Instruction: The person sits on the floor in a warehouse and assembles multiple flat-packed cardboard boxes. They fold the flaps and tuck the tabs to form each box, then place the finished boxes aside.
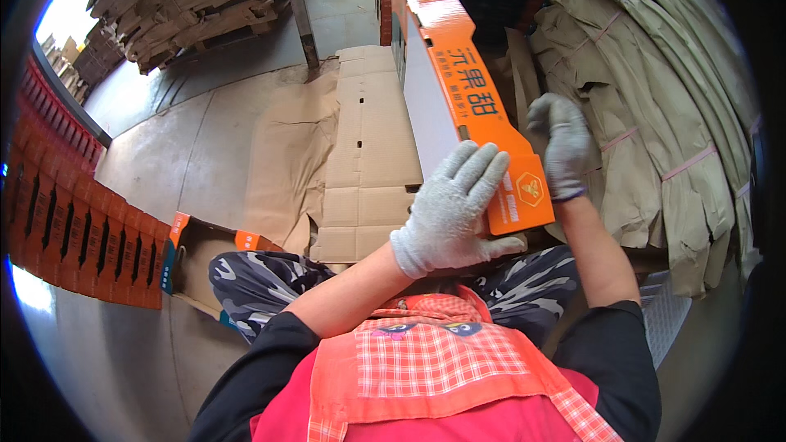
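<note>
A folded carton tray stands on its edge in front of my lap, its long orange printed side turned up and a white face to the left. My left hand, in a pale grey knit glove, lies against the carton's near end with fingers stretched out and thumb along the bottom edge. On the carton's right, my right hand, gloved alike, is raised with fingers loosely bent and nothing visible in it. Part of its palm side is hidden. Beneath the carton lies flat brown cardboard.
Stacked orange cartons rise on the left, with an open carton tray beside my knee. Bundles of brown paper, tied with pink string, fill the right. A metal post and piled cardboard stand at the back.
</note>
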The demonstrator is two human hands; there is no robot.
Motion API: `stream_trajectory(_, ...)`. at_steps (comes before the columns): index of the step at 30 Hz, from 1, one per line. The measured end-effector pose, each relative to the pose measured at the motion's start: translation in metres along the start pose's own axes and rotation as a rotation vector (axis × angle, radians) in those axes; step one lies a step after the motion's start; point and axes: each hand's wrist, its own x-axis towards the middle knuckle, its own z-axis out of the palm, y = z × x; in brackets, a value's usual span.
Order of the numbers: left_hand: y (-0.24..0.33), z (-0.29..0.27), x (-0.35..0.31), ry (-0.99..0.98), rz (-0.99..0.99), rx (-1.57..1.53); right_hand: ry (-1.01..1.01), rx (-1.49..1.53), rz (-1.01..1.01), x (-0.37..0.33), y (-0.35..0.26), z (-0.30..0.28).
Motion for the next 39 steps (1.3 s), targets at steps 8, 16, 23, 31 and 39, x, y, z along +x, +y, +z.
stream_trajectory(8, 0.003, 0.031, -0.004, 0.272, -0.158, -0.205, -0.618, -0.635, -0.073, -0.003, -0.132, 0.061)
stream_trajectory(16, -0.003, 0.034, -0.018, 0.061, -0.521, -0.340, -0.923, -0.871, -0.100, 0.024, -0.113, 0.098)
stream_trajectory(23, -0.010, 0.017, -0.031, -0.262, -0.508, -0.470, -1.194, -0.640, -0.671, 0.013, -0.093, 0.160)
stream_trajectory(31, -0.019, 0.016, -0.050, 0.301, -0.633, -0.884, -0.601, -0.286, 0.955, 0.094, -0.063, 0.211)
stream_trajectory(39, -0.024, -0.036, -0.091, -0.367, -0.522, -0.668, -1.193, -1.118, -0.390, 0.062, 0.040, 0.171)
